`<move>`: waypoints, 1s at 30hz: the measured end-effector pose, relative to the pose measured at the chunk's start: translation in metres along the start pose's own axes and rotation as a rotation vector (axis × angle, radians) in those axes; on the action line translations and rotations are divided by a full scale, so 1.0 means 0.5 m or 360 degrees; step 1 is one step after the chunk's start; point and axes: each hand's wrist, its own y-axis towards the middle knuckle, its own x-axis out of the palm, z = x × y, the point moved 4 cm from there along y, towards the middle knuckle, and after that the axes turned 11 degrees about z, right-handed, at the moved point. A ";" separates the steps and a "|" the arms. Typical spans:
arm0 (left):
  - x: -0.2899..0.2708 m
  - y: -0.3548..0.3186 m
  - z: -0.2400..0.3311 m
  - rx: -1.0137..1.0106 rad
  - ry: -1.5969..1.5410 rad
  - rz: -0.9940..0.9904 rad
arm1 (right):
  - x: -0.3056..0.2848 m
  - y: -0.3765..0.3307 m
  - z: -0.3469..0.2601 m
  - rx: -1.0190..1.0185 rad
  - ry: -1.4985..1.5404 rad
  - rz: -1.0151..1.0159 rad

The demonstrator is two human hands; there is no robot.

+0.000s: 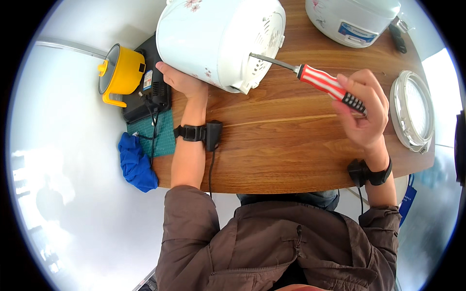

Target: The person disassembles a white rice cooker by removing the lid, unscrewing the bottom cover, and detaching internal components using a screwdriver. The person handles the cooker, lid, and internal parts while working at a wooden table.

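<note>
A white floral rice cooker body (218, 41), tipped sideways on the wooden table (286, 145), is steadied by the left hand (182, 80), fingers apparently hidden beneath; a red-and-white-striped screwdriver (310, 77) is gripped by the right hand (364, 109), its tip at the cooker's base.

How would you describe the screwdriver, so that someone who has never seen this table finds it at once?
On the wooden table, a white cooker lies on its side, steadied by the left hand. The screwdriver points into its base from the right, held by the right hand. Its red-and-white striped handle marks it out.
</note>
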 end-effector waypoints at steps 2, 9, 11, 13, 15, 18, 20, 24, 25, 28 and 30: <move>0.007 -0.002 -0.001 0.0016 0.0013 0.0011 | 0.002 -0.005 -0.005 -0.0084 -0.0031 -0.0057; 0.003 0.012 -0.009 0.0005 -0.0042 0.0018 | 0.018 -0.020 0.015 0.0365 0.0380 0.0034; 0.008 0.003 -0.003 0.0014 0.0035 0.0060 | 0.020 -0.032 0.025 0.0850 0.0755 0.0031; 0.011 0.000 0.001 0.0039 0.0054 0.0054 | 0.031 -0.047 0.038 0.1215 0.1059 0.0052; 0.008 0.000 -0.001 0.0068 0.0005 0.0006 | 0.041 -0.050 0.043 0.1498 0.1456 0.0075; 0.006 0.003 -0.003 0.0054 0.0036 0.0001 | 0.047 -0.045 0.036 0.1800 0.1904 -0.0033; 0.009 -0.003 0.001 0.0058 0.0073 0.0020 | 0.031 -0.052 0.044 0.1944 0.1971 -0.0219; 0.021 -0.007 0.011 0.0110 0.0124 -0.0012 | 0.010 -0.023 0.036 0.0935 0.0774 -0.0370; 0.022 -0.008 0.011 0.0096 0.0119 0.0000 | 0.014 -0.012 0.026 0.0494 0.0468 -0.0358; 0.017 -0.006 0.012 0.0071 0.0126 0.0032 | 0.012 -0.002 0.003 -0.0111 -0.0104 -0.0379; 0.014 -0.002 0.012 0.0071 0.0158 0.0039 | 0.016 -0.003 0.013 -0.0073 -0.0029 -0.0303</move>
